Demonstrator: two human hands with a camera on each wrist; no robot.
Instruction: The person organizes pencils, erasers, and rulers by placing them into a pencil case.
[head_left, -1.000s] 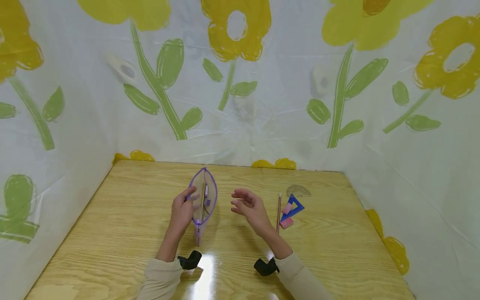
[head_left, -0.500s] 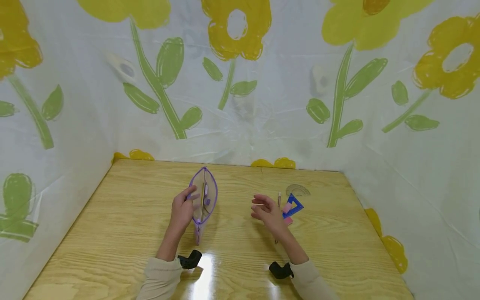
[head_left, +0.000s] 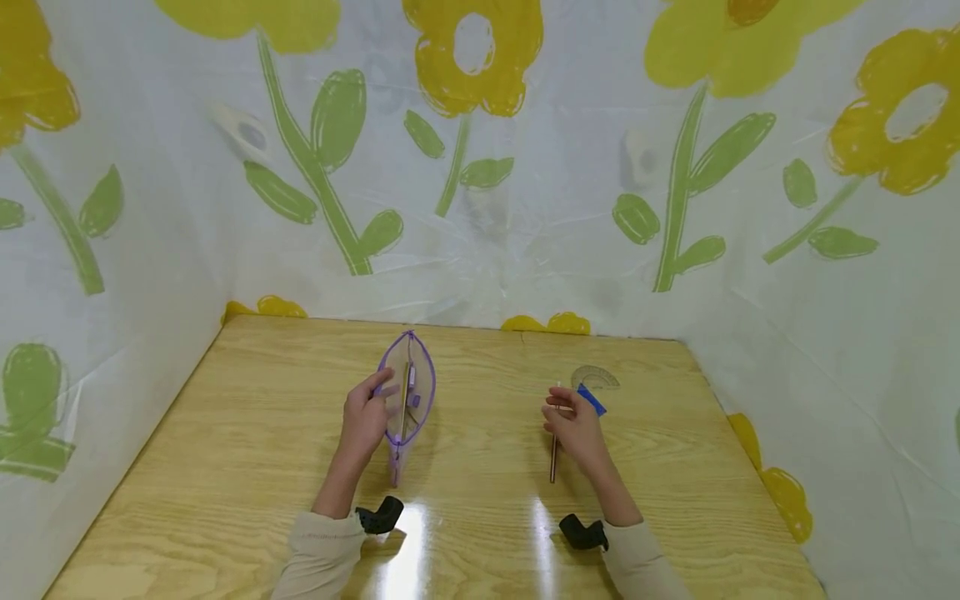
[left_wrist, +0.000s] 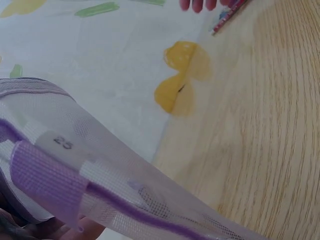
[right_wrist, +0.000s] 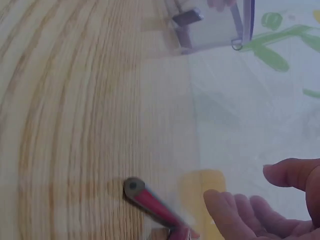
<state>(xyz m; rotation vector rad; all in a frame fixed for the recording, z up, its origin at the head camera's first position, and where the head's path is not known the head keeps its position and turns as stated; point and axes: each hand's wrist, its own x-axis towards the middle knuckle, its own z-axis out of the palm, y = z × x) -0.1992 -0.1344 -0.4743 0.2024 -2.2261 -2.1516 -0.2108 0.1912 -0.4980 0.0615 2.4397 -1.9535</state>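
Note:
My left hand (head_left: 365, 425) grips the left side of a see-through mesh pencil pouch (head_left: 426, 383) with purple edging. The pouch stands upright, its zip mouth spread, with a long thin stick-like item (head_left: 406, 404) and a small purple piece (head_left: 414, 402) inside. In the left wrist view the mesh wall (left_wrist: 120, 160) fills the lower left. My right hand (head_left: 583, 433) hovers over a pencil (head_left: 553, 458), fingers loosely bent and thumb apart, holding nothing. The right wrist view shows the pencil's end (right_wrist: 134, 186) below the fingers. A blue set square (head_left: 592, 400) is partly hidden behind this hand.
A clear protractor (head_left: 597, 372) lies just beyond the set square. The wooden table (head_left: 480, 467) meets a white flower-printed cloth (head_left: 525, 267) at the back and sides. Black wrist mounts (head_left: 381, 516) sit at both wrists.
My right hand has moved right, from beside the pouch to above the pencil and set square, now covering the pink erasers. The left hand and pouch have stayed in place.

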